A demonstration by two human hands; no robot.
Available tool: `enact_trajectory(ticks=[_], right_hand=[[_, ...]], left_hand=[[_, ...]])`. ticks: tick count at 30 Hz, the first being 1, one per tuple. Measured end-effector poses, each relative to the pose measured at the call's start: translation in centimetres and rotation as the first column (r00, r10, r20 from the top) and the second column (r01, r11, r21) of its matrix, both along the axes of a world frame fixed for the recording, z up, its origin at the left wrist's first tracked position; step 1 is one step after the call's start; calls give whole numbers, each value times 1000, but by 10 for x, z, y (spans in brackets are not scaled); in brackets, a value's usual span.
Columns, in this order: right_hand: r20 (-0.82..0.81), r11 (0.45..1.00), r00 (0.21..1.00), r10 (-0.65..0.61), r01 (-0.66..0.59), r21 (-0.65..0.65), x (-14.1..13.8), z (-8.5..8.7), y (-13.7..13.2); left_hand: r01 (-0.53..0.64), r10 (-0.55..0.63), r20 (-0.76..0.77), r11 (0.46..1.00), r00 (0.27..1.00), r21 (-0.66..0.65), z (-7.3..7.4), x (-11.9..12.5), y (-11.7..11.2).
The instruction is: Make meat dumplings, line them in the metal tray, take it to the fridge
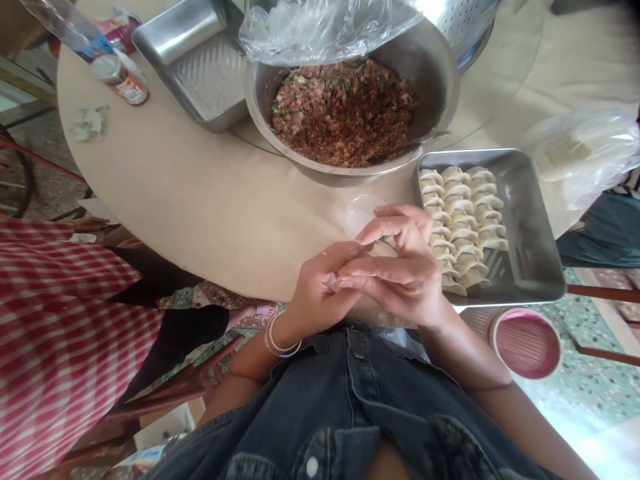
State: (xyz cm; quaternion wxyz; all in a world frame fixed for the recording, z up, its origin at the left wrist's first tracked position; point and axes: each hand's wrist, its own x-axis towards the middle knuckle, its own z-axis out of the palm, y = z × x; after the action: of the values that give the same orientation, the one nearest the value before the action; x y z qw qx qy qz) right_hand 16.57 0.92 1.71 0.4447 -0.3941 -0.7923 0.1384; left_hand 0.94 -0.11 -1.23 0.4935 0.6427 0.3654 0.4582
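Observation:
My left hand (323, 283) and my right hand (413, 270) meet in front of my body, over the table's near edge. The fingers of both are bent and pinched together at the tips. A small pale bit shows between them, too covered to name. Just beyond the fingers sits a small clear round dish (359, 215), partly hidden by my right hand. Right beside that hand is a metal tray (530, 267) with rows of folded raw dumplings (463, 213). Farther back stands a large steel bowl (437, 87) of minced meat filling (345, 113) with green flecks.
Clear plastic (325, 30) drapes over the bowl's far side. An empty metal tray (200, 87), a jar (120, 79) and a plastic bottle (75, 30) stand at the far left. A plastic bag (585, 153) lies right. A person in a checked shirt (65, 333) is at left.

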Motion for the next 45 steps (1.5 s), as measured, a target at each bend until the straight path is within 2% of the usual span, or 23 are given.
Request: enact_trajectory(ticks=[3, 6, 8, 11, 13, 16, 19, 22, 26, 29, 31, 32, 34, 37, 39, 42, 45], right_hand=[[30, 1000, 1000, 3, -2, -14, 0, -1, -4], [23, 995, 1000, -6, 9, -97, 2, -4, -13], [-39, 976, 999, -9, 0, -220, 1, -8, -20], [-130, 908, 988, 87, -133, -398, -2, -17, -30], [-168, 861, 968, 187, -244, -446, -5, -22, -34], [-177, 847, 950, 258, -310, -432, -6, -23, -35], [-182, 855, 948, 260, -314, -413, -6, -19, -34], [-212, 856, 943, 258, -325, -403, -8, -17, -31], [-290, 867, 914, 283, -373, -331, -10, -17, -28], [-314, 868, 908, 276, -376, -325, -10, -17, -28], [-291, 882, 922, 255, -345, -321, -9, -16, -30], [-269, 891, 932, 242, -323, -320, -9, -16, -31], [-213, 888, 953, 214, -281, -365, -8, -16, -35], [-167, 825, 957, 239, -290, -485, -10, -18, -39], [-172, 797, 947, 270, -320, -512, -12, -19, -41], [-182, 816, 945, 273, -327, -476, -15, -21, -41], [-215, 871, 953, 213, -285, -401, -17, -22, -40]], left_hand=[[-19, 17, 35, 999, 999, 40, 1, 1, 0], [-115, 122, 162, 992, 979, -52, 4, 1, -1], [-162, 190, 277, 979, 942, -123, 6, 2, -2], [-200, 240, 383, 970, 892, -142, 9, 4, -2], [-238, 259, 382, 966, 887, -103, 9, 7, -1], [-308, 288, 313, 951, 905, 18, 8, 8, 0], [-362, 322, 234, 920, 917, 153, 6, 7, 1], [-396, 361, 192, 897, 913, 197, 4, 5, 0], [-347, 309, 325, 936, 894, 65, 5, 6, -2], [-128, 163, 422, 986, 892, -110, 7, 7, -2], [10, 83, 454, 980, 887, -198, 8, 7, -1], [29, 74, 464, 977, 883, -212, 7, 7, 0], [-42, 120, 451, 983, 884, -178, 5, 7, 2], [-188, 197, 418, 980, 887, -64, 1, 6, 4], [-263, 236, 359, 964, 903, 27, 0, 6, 5], [-312, 279, 236, 943, 931, 119, 0, 7, 3], [-273, 249, 181, 955, 951, 118, 0, 8, 1]])
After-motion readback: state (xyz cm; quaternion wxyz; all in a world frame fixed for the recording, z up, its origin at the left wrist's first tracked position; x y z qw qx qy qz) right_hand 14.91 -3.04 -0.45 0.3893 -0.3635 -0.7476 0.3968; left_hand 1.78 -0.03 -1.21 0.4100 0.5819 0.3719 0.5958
